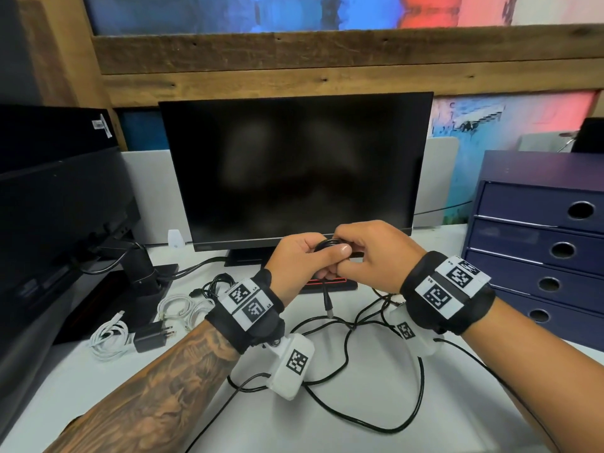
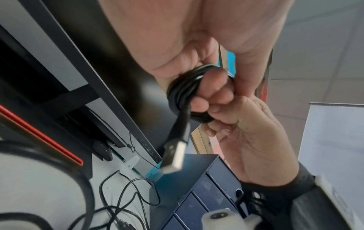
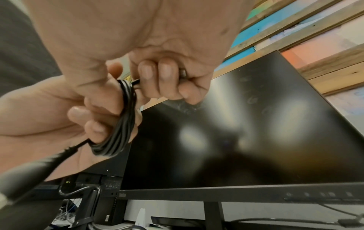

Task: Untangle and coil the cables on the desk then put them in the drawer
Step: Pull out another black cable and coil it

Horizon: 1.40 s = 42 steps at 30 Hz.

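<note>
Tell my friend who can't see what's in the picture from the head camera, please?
Two hands, the left hand and the right hand, hold a small coil of black cable in front of a dark monitor. More black cables lie loose on the white desk, white cables sit at the left, and blue drawers stand at the right.

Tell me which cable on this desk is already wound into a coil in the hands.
The black USB cable, held by both the left hand and right hand; the other black cables sprawl loose on the desk.

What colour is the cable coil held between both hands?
Black coil, clearest in the left wrist view.
</note>
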Motion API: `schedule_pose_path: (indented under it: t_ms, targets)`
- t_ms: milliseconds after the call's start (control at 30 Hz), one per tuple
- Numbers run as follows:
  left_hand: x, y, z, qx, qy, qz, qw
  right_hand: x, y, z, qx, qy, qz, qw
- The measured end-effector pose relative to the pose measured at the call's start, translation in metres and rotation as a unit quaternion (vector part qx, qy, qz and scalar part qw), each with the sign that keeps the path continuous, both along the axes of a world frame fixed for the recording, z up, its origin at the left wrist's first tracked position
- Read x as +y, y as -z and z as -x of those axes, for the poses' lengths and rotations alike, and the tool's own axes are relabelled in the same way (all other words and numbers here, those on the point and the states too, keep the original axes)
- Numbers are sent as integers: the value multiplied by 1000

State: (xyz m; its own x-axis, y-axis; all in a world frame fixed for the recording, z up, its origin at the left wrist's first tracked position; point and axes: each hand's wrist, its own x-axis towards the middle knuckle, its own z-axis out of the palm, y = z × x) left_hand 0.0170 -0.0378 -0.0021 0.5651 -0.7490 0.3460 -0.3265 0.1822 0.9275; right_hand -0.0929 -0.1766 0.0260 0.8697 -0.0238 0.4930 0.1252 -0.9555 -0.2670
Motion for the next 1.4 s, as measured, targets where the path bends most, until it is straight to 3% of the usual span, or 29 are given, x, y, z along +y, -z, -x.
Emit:
schedule_pose_path:
  t_ms: [400, 600, 667, 800, 1000, 1067, 1200, 1300, 1400]
  targets:
    - [18, -14, -19, 64, 136, -21, 988, 10, 6, -2, -5, -12, -12, 1000]
    - [5, -6, -15, -14, 21, -6, 1000, 6, 10, -6, -41, 33, -34, 998]
    - [7, -6, -20, 3, 31, 12, 999, 6, 11, -6, -44, 37, -64, 996]
    - [9, -1, -18, -36, 50, -23, 998, 6, 24, -13, -42, 37, -123, 991]
    - [2, 15, -19, 67, -25, -14, 997, 1, 49, -25, 0, -19, -203, 979]
    - [4, 23, -22, 87, -29, -11, 996, -4, 57, -26, -6, -7, -180, 984]
    - [11, 29, -17, 89, -29, -17, 995, -11, 71, -22, -29, 37, -35, 998]
    - [13, 30, -14, 86, -26, -26, 996, -8, 75, -20, -24, 28, -141, 989]
    - [14, 27, -12, 65, -31, -49, 996, 2, 77, -21, -19, -4, -345, 938]
